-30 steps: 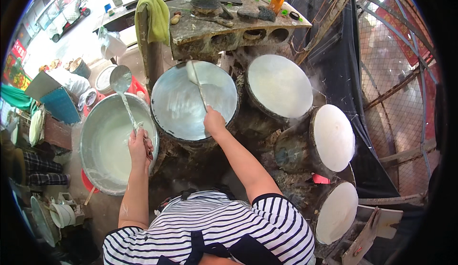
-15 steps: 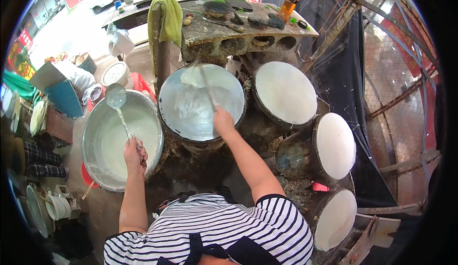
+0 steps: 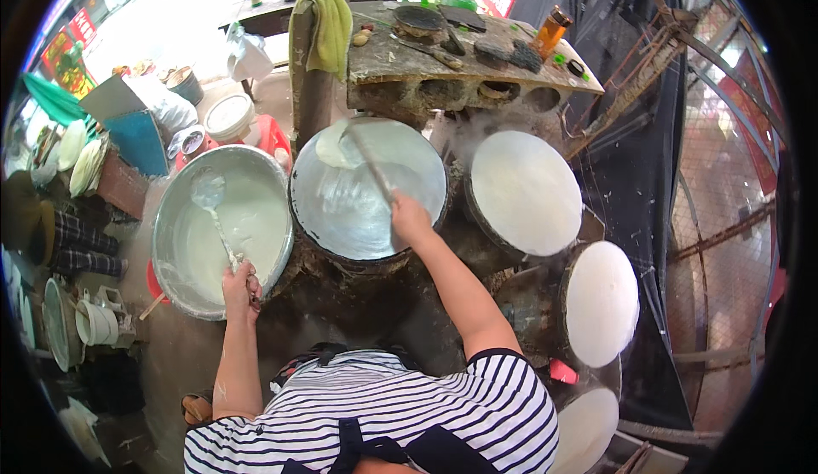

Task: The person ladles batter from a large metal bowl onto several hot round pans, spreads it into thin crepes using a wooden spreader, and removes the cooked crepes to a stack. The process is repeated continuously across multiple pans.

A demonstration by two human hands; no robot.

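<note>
My left hand [image 3: 242, 291] grips the handle of a metal ladle [image 3: 208, 191]. The ladle's bowl is over the far left part of a large metal basin [image 3: 170, 291] of pale, runny batter [image 3: 247, 218]; whether it touches the batter I cannot tell. My right hand [image 3: 411, 218] is closed round a long wooden-looking stick [image 3: 366, 160] that reaches to the far left part of a round pan [image 3: 354, 210]. White batter [image 3: 334, 146] lies around the stick's far end, whose shape is hard to make out. The rest of the pan's surface looks thinly coated and shiny.
On the right stand several round drums topped with white discs, including a far one [image 3: 527, 193] and a middle one [image 3: 602, 303]. Behind the pan is a worn ledge [image 3: 383, 65] with an orange bottle [image 3: 550, 32]. A yellow-green towel [image 3: 328, 31] hangs on a post.
The ladle's bowl has come from the basin's far rim to inside the basin. The stick's far end stays at the pan's far left. The whole view has shifted slightly.
</note>
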